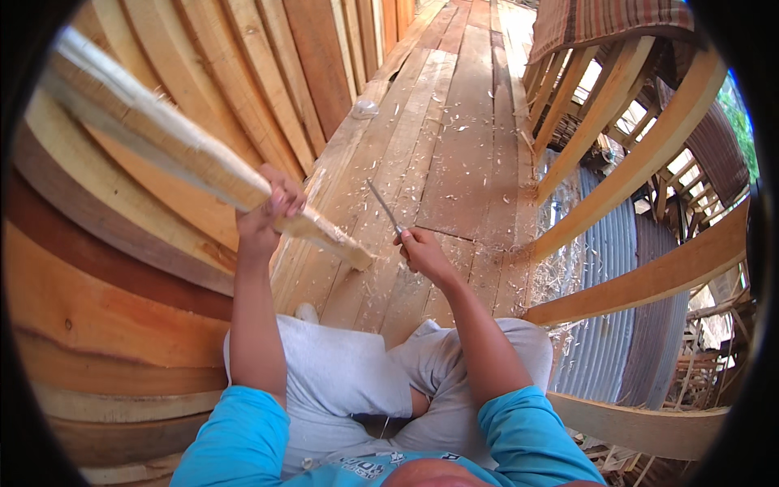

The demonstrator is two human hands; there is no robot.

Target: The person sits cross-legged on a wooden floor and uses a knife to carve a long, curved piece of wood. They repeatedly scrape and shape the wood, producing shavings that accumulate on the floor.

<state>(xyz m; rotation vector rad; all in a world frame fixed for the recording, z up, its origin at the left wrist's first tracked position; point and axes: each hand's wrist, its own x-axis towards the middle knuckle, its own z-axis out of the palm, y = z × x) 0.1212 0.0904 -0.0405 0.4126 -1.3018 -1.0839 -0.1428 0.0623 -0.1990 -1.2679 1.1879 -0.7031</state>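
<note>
My left hand (272, 203) is wrapped round a long pale wooden beam (178, 146) that slants from the upper left down toward the floor. The beam's lower end comes down close to the floorboards in front of my knees, and its upper edge looks rough and fibrous. In my right hand (422, 253) is a knife (383, 205), gripped by its handle, its narrow blade pointing up and to the left. The blade stands apart from the beam, to the right of its lower end. Most of the handle is hidden by my fingers.
Wood shavings lie scattered over the plank floor (454, 170). A plank wall (122, 325) rises on my left. On the right stands a railing of wooden slats (649, 288), with corrugated metal sheets (604, 284) beyond it and a striped cloth (608, 24) above. A small clear plastic item (365, 109) lies by the wall.
</note>
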